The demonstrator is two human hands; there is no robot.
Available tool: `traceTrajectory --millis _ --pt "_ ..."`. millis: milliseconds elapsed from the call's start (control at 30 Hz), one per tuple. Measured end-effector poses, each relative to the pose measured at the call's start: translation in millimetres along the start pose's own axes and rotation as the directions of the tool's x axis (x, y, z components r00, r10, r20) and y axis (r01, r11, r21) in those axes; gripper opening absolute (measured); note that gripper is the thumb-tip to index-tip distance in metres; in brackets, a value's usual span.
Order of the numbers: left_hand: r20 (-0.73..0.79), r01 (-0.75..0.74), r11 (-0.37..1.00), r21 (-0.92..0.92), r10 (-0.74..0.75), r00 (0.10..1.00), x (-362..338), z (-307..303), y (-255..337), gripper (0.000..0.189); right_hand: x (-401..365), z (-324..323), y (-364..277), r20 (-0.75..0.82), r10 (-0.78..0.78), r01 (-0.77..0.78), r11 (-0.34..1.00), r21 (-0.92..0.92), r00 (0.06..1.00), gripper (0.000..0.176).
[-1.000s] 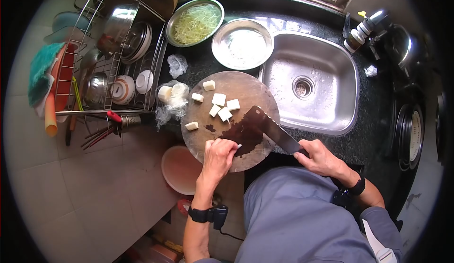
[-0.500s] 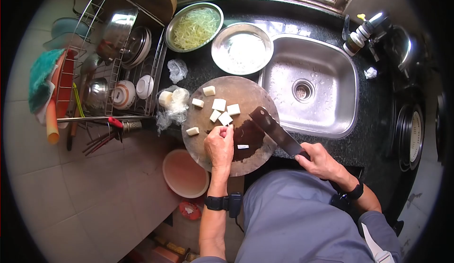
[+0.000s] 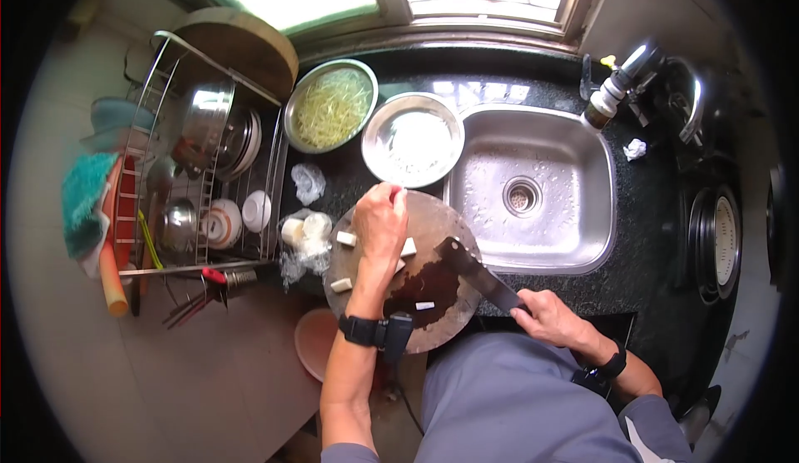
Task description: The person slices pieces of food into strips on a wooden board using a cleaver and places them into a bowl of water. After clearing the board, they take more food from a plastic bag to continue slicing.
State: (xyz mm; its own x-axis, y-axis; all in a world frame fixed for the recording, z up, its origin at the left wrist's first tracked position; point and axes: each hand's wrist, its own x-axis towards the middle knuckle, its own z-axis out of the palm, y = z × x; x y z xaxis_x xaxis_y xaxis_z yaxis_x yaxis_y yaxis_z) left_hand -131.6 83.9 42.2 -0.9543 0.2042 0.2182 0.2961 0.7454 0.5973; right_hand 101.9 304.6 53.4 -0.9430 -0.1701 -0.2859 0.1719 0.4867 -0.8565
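My right hand (image 3: 553,317) grips a cleaver (image 3: 478,278) by its handle, and the dark blade lies over the right side of a round chopping board (image 3: 441,213). Over the far part of the board is my left hand (image 3: 381,220), its thumb and fingers pinched on what looks like a small white piece, mostly covered. White blocks of food (image 3: 346,238) lie around that hand; some are hidden beneath the hand and forearm. A small white strip (image 3: 424,306) rests on the dark wet patch near me.
Beyond the board stands a shiny metal bowl (image 3: 379,142), beside a bowl of pale shreds (image 3: 374,101). The steel sink (image 3: 483,213) is to the right. A wire dish rack (image 3: 204,265) and plastic-wrapped white pieces (image 3: 306,242) are on the left.
My left hand has moved away from me across the board, toward the metal bowl, still pinched. The cleaver stays in my right hand in about the same place. The view has tilted up.
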Motion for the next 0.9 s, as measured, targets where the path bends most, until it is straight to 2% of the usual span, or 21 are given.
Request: traceTrajectory --millis 67,100,200,233,367,433,467,567,600,667,733,800,900 --pt "0.018 -0.095 0.982 0.162 0.093 0.996 25 21 -7 0.013 -2 5 2 -0.032 -0.031 0.03 0.999 -0.023 0.999 0.018" --pt "0.074 -0.087 0.973 0.211 0.073 0.995 33 27 -5 0.014 -2 7 0 -0.041 -0.052 0.051 0.998 -0.022 0.998 0.017" --pt "0.072 -0.167 0.946 0.279 0.152 0.986 49 51 -17 0.013 -3 9 -4 -0.03 0.016 -0.016 1.0 -0.015 0.999 0.017" --pt "0.145 -0.128 0.959 0.253 0.093 0.985 52 54 -22 0.014 -3 9 -6 -0.03 0.04 -0.04 0.999 -0.001 0.999 0.016" --pt "0.23 -0.093 0.977 0.192 0.047 0.972 54 50 -30 0.02 -2 10 -7 -0.062 0.061 -0.059 0.998 0.036 0.996 0.015" --pt "0.102 -0.163 0.956 0.244 0.142 0.985 48 43 -28 0.027 0 8 -7 -0.057 0.052 -0.051 0.998 0.026 0.997 0.014" --pt "0.107 -0.148 0.957 0.248 0.125 0.986 45 39 -27 0.027 0 7 -7 -0.055 0.039 -0.039 0.999 0.015 0.998 0.013" --pt "0.0 -0.2 0.979 0.04 0.2 0.98 36 19 -21 0.029 5 3 -13 -0.035 0.055 -0.052 0.997 0.062 0.998 0.01" --pt "-0.081 -0.272 0.961 -0.049 0.268 0.96 30 8 -17 0.026 7 1 -13 -0.023 0.049 -0.048 0.997 0.054 0.999 0.011" --pt "-0.086 -0.2 0.968 -0.151 0.188 0.978 -3 -17 0 0.024 11 -2 -16 0.009 0.074 -0.074 0.995 0.065 0.997 0.017" --pt "-0.141 -0.31 0.948 -0.078 0.297 0.944 -53 -33 10 0.022 16 -4 -16 -0.012 -0.023 0.023 0.999 -0.022 1.0 0.019" --pt "-0.078 -0.263 0.963 -0.053 0.259 0.963 -114 -37 13 0.024 19 -3 -12 0.036 -0.045 0.047 0.997 -0.059 0.998 0.022" --pt "-0.018 -0.234 0.972 0.031 0.234 0.972 -182 -28 9 0.027 26 2 -11 -0.014 -0.331 0.325 0.934 -0.151 0.944 0.024"
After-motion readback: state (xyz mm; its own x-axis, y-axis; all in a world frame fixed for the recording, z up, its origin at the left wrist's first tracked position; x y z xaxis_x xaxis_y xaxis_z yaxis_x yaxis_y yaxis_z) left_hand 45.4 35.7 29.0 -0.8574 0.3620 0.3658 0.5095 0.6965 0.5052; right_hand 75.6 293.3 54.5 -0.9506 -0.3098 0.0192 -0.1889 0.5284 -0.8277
